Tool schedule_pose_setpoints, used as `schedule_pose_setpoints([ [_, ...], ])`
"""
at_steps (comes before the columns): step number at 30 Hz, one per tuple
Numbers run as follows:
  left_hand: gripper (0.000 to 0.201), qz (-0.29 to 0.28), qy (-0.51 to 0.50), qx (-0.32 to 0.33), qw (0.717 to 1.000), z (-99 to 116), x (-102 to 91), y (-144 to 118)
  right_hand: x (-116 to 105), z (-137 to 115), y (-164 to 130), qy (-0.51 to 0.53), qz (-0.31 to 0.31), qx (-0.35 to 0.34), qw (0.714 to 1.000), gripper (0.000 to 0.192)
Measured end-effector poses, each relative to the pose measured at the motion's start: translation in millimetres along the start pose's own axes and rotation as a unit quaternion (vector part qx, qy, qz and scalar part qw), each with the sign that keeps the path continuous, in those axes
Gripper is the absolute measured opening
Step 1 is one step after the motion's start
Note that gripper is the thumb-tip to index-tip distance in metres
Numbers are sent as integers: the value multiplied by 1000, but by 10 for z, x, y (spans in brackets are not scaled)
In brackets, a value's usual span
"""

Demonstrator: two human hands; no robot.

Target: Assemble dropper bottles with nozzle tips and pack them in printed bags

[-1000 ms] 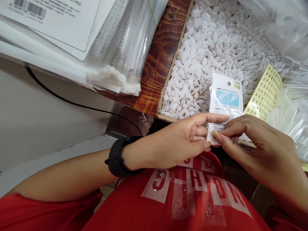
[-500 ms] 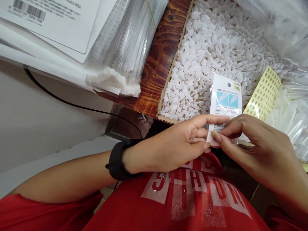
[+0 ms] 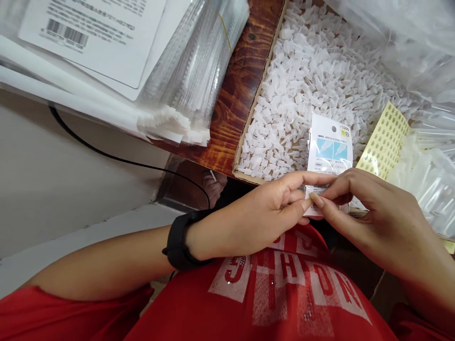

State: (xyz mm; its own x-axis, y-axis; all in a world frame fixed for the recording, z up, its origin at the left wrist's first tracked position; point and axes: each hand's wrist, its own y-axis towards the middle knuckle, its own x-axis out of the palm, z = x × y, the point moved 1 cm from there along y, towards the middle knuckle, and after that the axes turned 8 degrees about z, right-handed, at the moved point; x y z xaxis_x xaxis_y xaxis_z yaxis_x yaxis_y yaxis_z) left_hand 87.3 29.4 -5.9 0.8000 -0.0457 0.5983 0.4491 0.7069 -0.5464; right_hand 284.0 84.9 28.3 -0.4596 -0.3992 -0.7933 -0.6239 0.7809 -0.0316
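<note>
one packet (image 3: pixel 330 144), two hands (image 3: pixel 256 218)

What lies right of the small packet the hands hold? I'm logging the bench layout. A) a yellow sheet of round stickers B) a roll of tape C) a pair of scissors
A: the yellow sticker sheet lies just right of the packet, by the cardboard box.

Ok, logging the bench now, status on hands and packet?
Left hand and right hand both pinch the packet at its lower edge. Packet upright over the box of white caps. Nothing between hands and packet.
</note>
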Motion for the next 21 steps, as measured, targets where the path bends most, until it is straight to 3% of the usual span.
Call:
schedule_pose_setpoints([
  [4,42,37,16,-5,999,31,16,-17,-43,-49,-62,-30,27,-33,999,2],
  [6,43,52,31,-2,998,68,8,-54,-130,-52,-185,-67,78,-33,994,26],
  [9,43,51,28,12,998,133,-12,-125,-257,44,-449,-58,142,23,988,56],
  [11,42,39,18,20,999,160,-21,-162,-265,154,-599,1,120,46,992,51],
  [14,38,26,8,30,999,158,-16,-184,-175,281,-701,74,102,4,992,38],
  [18,38,15,1,24,1000,109,20,-184,-33,307,-698,116,171,-42,977,26],
  [21,43,13,-10,12,1000,78,41,-193,24,278,-701,166,183,12,969,18],
])
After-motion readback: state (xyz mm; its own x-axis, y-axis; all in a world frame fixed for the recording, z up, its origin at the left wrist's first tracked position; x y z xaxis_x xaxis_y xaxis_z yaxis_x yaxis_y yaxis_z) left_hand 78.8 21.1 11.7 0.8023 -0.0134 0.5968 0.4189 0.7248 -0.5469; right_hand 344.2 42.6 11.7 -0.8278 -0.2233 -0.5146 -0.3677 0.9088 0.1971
